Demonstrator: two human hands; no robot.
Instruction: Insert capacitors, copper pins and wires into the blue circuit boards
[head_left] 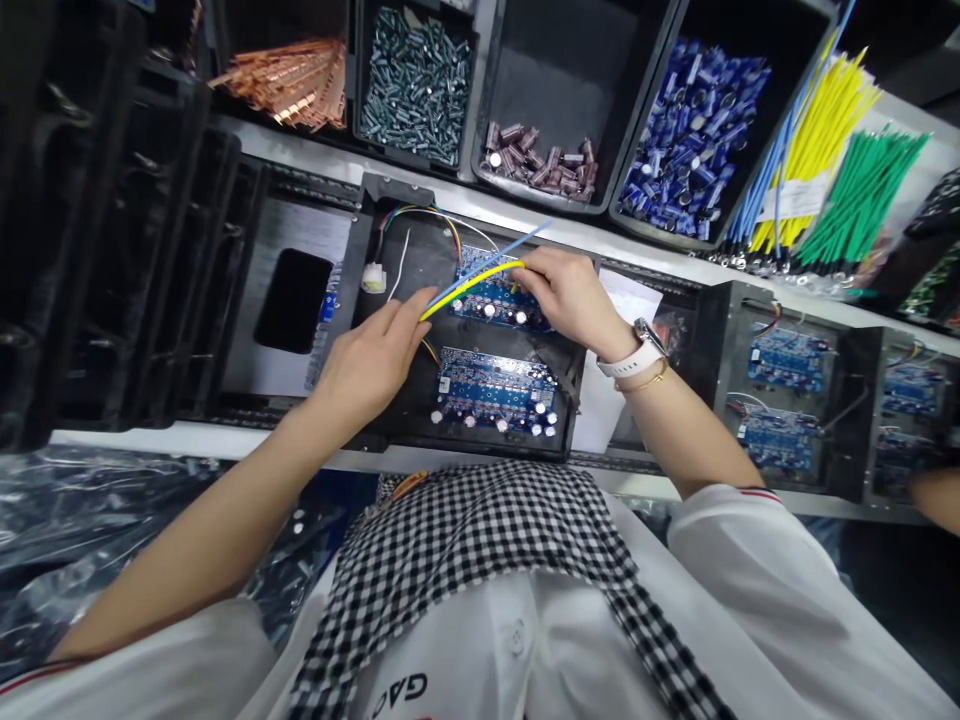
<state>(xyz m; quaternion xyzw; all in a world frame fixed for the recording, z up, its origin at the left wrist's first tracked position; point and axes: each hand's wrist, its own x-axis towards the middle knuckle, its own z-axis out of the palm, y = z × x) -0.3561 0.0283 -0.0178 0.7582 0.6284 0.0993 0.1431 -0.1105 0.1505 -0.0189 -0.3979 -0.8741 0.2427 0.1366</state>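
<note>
My left hand (pixel 377 358) pinches one end of a yellow wire (pixel 474 284) together with a blue wire (pixel 517 241). At the yellow wire's other end, the fingers of my right hand (pixel 570 295) are closed on it, while the blue wire's tip sticks out above them. Both wires stretch over a blue circuit board (pixel 486 312) in a black tray (pixel 397 408). A second circuit board (pixel 495 388) lies nearer to me in that tray. Thin coloured wires (pixel 420 210) and a white connector (pixel 373 278) are at the tray's left side.
Along the back stand bins of copper strips (pixel 300 85), screw-like metal parts (pixel 416 90), brown capacitors (pixel 544 165) and blue capacitors (pixel 686 140). Bundled yellow wires (pixel 817 140) and green wires (pixel 874 195) lie right. A dark phone-like slab (pixel 293 301) sits left; another person's arm (pixel 937 498) shows right.
</note>
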